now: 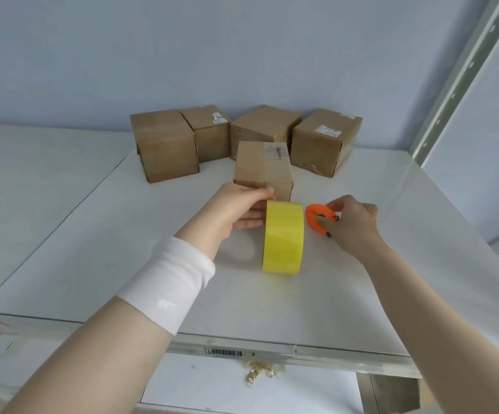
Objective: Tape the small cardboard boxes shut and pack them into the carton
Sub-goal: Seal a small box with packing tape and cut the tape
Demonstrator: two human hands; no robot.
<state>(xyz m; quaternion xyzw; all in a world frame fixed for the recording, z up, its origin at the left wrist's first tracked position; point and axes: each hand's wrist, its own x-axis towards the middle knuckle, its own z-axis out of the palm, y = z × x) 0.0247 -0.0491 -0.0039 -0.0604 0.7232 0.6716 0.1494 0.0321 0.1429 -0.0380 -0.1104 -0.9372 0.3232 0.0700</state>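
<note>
Left forearm, wearing a white wristband, reaches over the white table. Left hand grips the yellow tape roll, which stands on edge at the table's middle. Right hand pinches a small orange tool just right of the roll. One small box stands directly behind the roll, flaps closed. Four more boxes line the wall behind it.

The tape roll at the left hand is bright yellow. The small tool under the right hand is orange. Beyond both hands, five plain brown boxes stand on the white desk.
</note>
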